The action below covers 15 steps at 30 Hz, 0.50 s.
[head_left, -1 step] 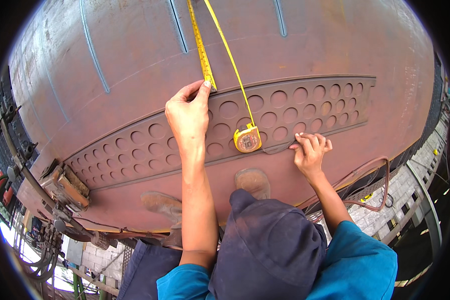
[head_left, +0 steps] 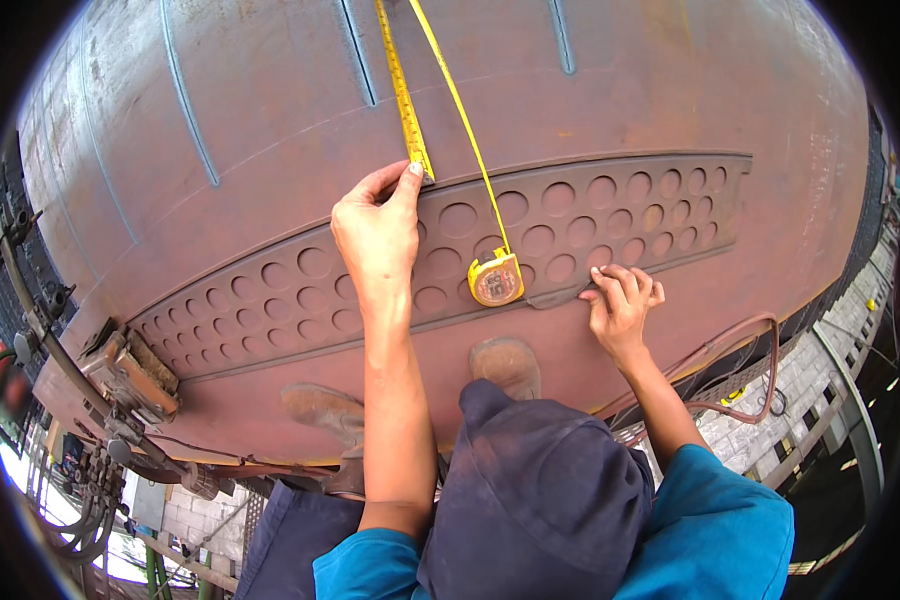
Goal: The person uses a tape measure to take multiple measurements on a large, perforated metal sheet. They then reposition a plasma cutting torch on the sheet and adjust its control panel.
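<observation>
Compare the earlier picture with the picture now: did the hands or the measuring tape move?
Nothing visibly changed. The left hand presses the yellow tape blade onto the rusty steel plate at the upper edge of the perforated strip, the tape case lies on the strip, and the right hand rests at its lower edge.

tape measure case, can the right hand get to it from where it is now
Probably yes. The right hand rests on the plate with holes just beside the yellow tape measure case, with only bare metal between them. The left hand is off pinning the tape higher up.
</observation>
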Each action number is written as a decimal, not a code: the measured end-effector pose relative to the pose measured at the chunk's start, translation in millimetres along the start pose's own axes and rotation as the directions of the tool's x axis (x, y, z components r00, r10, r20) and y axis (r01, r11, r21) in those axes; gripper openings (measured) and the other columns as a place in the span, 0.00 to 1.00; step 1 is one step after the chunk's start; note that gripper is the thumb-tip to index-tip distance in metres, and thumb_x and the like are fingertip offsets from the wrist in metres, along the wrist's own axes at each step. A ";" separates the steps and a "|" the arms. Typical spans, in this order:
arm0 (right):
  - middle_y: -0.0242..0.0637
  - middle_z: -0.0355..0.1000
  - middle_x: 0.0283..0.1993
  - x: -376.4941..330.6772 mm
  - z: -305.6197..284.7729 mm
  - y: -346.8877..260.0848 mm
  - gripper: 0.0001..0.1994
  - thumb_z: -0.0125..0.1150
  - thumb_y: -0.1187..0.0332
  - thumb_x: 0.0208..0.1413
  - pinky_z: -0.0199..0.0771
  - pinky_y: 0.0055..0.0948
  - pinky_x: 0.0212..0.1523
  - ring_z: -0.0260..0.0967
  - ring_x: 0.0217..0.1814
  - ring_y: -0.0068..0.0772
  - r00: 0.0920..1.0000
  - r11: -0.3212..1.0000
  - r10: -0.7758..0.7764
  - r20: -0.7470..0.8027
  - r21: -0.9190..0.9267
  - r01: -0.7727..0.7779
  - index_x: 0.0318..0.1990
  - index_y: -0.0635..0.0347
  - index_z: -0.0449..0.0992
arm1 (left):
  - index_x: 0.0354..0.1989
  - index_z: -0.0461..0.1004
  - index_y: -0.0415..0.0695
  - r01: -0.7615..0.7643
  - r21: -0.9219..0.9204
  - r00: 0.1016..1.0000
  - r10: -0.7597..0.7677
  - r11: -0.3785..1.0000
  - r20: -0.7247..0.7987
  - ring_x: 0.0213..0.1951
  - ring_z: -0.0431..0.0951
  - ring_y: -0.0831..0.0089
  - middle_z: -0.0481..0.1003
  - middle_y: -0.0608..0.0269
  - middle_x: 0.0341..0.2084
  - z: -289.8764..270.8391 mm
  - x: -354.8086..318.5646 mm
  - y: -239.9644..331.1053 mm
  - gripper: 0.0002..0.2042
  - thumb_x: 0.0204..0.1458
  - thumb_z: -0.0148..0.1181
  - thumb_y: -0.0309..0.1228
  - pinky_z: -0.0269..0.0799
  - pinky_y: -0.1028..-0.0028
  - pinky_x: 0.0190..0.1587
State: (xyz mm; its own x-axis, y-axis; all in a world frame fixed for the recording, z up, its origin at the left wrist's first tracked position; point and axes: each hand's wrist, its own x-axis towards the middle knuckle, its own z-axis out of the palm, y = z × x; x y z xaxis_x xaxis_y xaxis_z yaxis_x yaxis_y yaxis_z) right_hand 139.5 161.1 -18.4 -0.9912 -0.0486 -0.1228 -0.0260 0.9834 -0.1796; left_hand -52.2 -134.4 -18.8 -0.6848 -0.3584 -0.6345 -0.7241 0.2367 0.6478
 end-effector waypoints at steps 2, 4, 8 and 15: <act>0.15 0.77 0.48 0.0 -2.8 -3.9 0.15 0.71 0.66 0.48 0.47 0.43 0.61 0.64 0.56 0.30 1.000 1.000 0.008 -0.030 0.006 -0.008 0.46 0.43 0.84 | 0.47 0.85 0.36 -0.009 0.000 1.000 0.009 1.000 0.000 0.37 0.80 0.77 0.85 0.57 0.34 -0.9 -3.3 2.2 0.16 0.57 0.72 0.36 0.75 0.73 0.45; 0.14 0.77 0.48 1.0 -5.1 -4.9 0.14 0.71 0.65 0.50 0.47 0.42 0.61 0.64 0.57 0.30 1.000 1.000 0.014 -0.027 0.006 -0.013 0.46 0.43 0.84 | 0.47 0.85 0.36 0.000 -0.003 1.000 0.000 1.000 -0.002 0.37 0.80 0.77 0.85 0.57 0.34 -0.7 -2.9 3.6 0.16 0.57 0.72 0.36 0.75 0.73 0.45; 0.15 0.77 0.46 -2.0 0.3 -0.9 0.16 0.70 0.67 0.46 0.47 0.42 0.59 0.65 0.54 0.29 0.999 1.000 -0.007 -0.052 0.012 0.007 0.45 0.43 0.83 | 0.47 0.85 0.36 -0.015 -0.005 1.000 0.015 1.000 -0.002 0.37 0.80 0.77 0.85 0.58 0.34 -0.2 -2.5 1.3 0.16 0.56 0.72 0.36 0.75 0.74 0.45; 0.19 0.75 0.43 3.9 -0.4 -2.6 0.15 0.70 0.70 0.43 0.49 0.41 0.55 0.67 0.49 0.30 1.000 1.000 -0.005 -0.002 -0.010 0.005 0.41 0.46 0.82 | 0.45 0.85 0.34 -0.044 -0.019 0.999 0.044 0.999 -0.019 0.35 0.82 0.77 0.86 0.56 0.32 1.1 -1.7 -0.5 0.14 0.56 0.71 0.31 0.77 0.74 0.42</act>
State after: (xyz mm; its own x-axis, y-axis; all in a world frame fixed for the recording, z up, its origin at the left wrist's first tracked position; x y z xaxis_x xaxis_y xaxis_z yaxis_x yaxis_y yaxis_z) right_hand 135.7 158.5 -18.0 -0.9913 -0.0536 -0.1201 -0.0326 0.9848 -0.1705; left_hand -50.7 -132.9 -18.5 -0.7144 -0.3650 -0.5970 -0.6912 0.2348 0.6835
